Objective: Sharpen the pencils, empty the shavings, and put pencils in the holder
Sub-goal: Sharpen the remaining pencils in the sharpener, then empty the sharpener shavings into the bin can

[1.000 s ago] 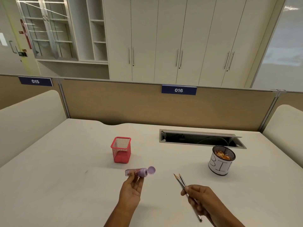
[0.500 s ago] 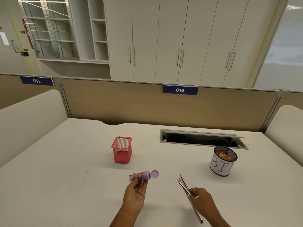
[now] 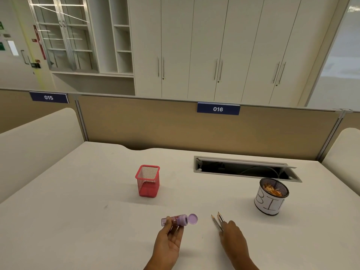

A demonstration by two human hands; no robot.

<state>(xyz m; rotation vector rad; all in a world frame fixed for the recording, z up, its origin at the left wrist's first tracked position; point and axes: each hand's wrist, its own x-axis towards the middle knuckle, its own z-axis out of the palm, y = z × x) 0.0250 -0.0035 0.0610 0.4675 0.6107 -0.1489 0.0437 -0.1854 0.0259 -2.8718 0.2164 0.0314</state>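
Note:
My left hand [image 3: 169, 244] is palm up near the table's front edge, with thumb and fingers closed on a purple tube-shaped sharpener [image 3: 177, 220] lying sideways, its round lid flipped open to the right. My right hand [image 3: 234, 238] is palm down and low over the table, its fingers on two or three pencils [image 3: 216, 219]. Their sharpened tips stick out past my fingers and point away from me; the rest is hidden under the hand. An empty red mesh holder [image 3: 148, 183] stands upright behind the sharpener.
A black mesh cup wrapped in white paper marked "BIN" [image 3: 269, 204] holds pencil shavings at the right. Behind it an open cable slot [image 3: 243, 169] is cut into the white table [image 3: 78, 211]. A brown partition bounds the far edge.
My right hand has turned palm down and lowered the pencils to the table. My left hand has dropped slightly with the sharpener still in it.

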